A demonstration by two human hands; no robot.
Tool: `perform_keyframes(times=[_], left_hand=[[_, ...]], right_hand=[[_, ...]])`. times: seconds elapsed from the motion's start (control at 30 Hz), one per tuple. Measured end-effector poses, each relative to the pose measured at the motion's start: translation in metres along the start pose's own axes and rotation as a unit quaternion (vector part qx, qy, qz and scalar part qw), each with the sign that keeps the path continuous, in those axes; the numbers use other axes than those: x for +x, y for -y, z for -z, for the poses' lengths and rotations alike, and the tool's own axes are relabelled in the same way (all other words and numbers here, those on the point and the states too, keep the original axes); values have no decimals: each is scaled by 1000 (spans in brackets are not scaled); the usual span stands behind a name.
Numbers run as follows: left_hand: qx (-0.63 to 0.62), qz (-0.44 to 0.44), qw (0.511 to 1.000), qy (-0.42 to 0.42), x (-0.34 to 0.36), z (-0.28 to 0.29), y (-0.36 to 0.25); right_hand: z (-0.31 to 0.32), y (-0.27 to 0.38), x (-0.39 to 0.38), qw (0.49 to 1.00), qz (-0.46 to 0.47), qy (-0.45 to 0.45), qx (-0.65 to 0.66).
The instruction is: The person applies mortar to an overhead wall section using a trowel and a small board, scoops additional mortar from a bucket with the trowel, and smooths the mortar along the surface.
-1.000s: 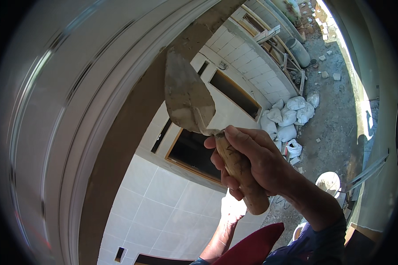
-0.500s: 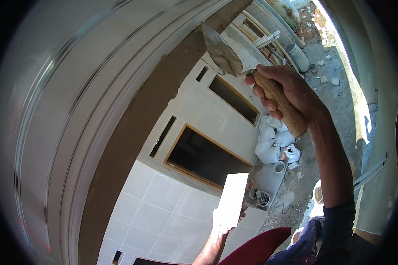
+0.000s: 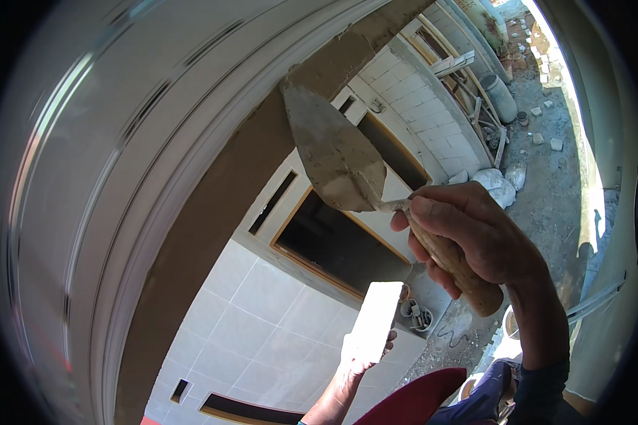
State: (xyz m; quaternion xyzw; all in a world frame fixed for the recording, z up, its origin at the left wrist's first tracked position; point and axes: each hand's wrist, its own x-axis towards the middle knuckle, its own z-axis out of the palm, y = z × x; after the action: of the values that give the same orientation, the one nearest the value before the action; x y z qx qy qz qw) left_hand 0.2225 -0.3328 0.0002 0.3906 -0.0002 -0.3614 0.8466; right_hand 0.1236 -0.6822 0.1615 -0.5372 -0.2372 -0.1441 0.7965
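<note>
My right hand (image 3: 485, 237) grips the wooden handle (image 3: 478, 294) of a trowel, its mortar-smeared blade (image 3: 333, 152) pointing up and left. The blade tip overlaps a long band of grey-brown mortar (image 3: 184, 241) beside a white grooved moulding (image 3: 149, 177); I cannot tell whether they touch. Lower down, my left hand (image 3: 356, 358) holds a small rectangular board (image 3: 376, 315), glaring white in sunlight.
Below are a tiled wall (image 3: 255, 326), dark framed openings (image 3: 326, 241), white sacks (image 3: 496, 188), several buckets (image 3: 417, 315), leaning timber and a grey cylinder (image 3: 500, 99). Rubble (image 3: 556, 144) is scattered on the ground. A pale wall (image 3: 606, 113) runs along the right.
My right hand and trowel rose to the upper right, then came back down and left. The board in my left hand, mostly hidden at first, now shows beside the right hand.
</note>
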Motion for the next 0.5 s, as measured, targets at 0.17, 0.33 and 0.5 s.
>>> perform_keyframes(times=[0.17, 0.33, 0.5], left_hand=[[50, -6, 999, -12, -2, -9, 0], [52, -16, 998, -21, -11, -14, 1], [46, -25, 998, -24, -24, -16, 0]], right_hand=[[-43, -11, -24, 984, 78, 95, -132], [-73, -13, -40, 968, 113, 183, -133], [-63, -18, -35, 933, 278, 89, -212]])
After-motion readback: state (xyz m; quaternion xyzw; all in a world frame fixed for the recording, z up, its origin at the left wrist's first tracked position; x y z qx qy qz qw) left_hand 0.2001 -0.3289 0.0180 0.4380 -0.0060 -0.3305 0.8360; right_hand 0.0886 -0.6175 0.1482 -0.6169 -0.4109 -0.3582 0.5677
